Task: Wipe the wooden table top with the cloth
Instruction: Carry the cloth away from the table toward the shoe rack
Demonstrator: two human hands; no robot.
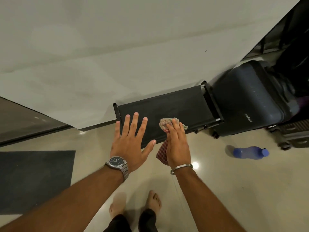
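Note:
A low, dark table (180, 104) with black end rails stands against the pale wall. My right hand (177, 144) holds a red-and-white checked cloth (164, 123), bunched under its fingers on the table's front part. A corner of the cloth hangs below the palm, past the table's front edge. My left hand (132, 139) is over the table's left end with its fingers spread and straight, holding nothing. I cannot tell whether it touches the top. A watch is on my left wrist and a metal bangle on my right.
A dark blue suitcase (250, 101) stands right of the table, touching its end. A blue plastic bottle (250, 152) lies on the glossy floor to the right. A dark mat (33, 180) lies at the left. My bare feet (153, 200) are below.

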